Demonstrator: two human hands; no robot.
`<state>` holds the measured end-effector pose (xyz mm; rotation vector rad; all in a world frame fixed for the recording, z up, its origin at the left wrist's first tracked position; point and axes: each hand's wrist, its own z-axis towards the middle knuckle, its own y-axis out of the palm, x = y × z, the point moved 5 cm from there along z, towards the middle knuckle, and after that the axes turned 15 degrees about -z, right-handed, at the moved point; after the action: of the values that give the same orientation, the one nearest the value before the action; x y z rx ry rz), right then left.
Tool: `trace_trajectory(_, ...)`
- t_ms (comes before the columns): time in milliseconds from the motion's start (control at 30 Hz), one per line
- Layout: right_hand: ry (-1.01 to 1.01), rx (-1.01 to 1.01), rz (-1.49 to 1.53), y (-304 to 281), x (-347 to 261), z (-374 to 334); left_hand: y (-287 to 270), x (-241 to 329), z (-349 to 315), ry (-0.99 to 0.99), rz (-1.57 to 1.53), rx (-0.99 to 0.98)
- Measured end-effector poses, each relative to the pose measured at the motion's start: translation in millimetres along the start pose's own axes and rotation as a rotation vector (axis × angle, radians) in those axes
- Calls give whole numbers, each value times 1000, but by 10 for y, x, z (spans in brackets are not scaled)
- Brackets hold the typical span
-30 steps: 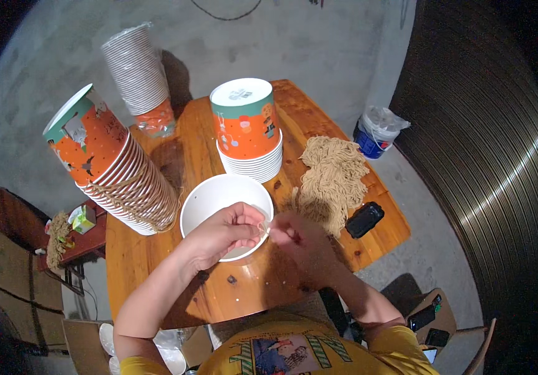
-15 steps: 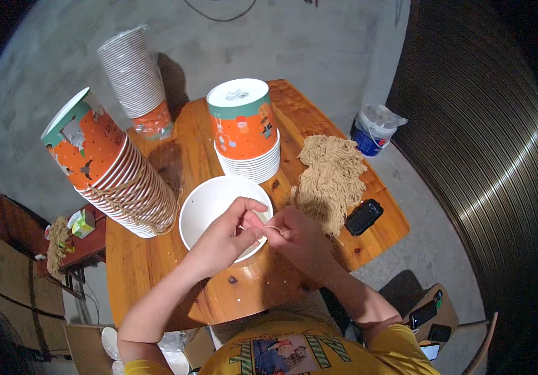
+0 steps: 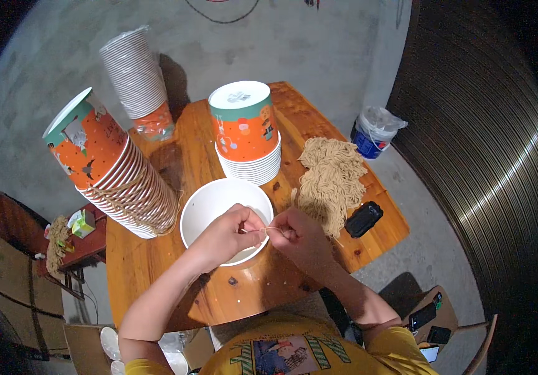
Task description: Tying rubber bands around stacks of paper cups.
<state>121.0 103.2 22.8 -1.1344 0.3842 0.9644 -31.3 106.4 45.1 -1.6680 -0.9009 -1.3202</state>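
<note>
Since a moment ago, the left hand [image 3: 224, 236] has folded its raised fingers down; it and the right hand [image 3: 302, 237] each pinch a thin string [image 3: 268, 229] over the right rim of a white tub [image 3: 216, 200], near the front edge of the wooden surface [image 3: 141, 281]. Beyond, a black container [image 3: 364, 219] and tan yarn [image 3: 332, 178] lie along the right edge; an upturned tub stack [image 3: 247, 134] stands farther back.

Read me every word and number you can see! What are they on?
I won't copy words out, but print shows here:
Leaning orange tub stack: curly lettering, small and blurred.
Middle orange tub stack: blurred marks on its white base, unreadable.
Blue bucket: label too small to read.
Yellow shirt: large green-striped letters, not fully seen, plus tiny unreadable writing.
Open white tub: no print seen.
</note>
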Motion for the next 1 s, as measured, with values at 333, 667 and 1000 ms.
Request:
trace_trajectory(333, 3, 3, 16, -30, -6, -2, 186, 271, -113, 514, 501, 108)
trace_trajectory(667, -226, 71, -155, -19, -75, -29, 171, 200, -161, 453, 476, 238)
trace_trajectory(1000, -105, 124, 29, 6, -48, -100, 136, 141, -138, 323, 212, 228)
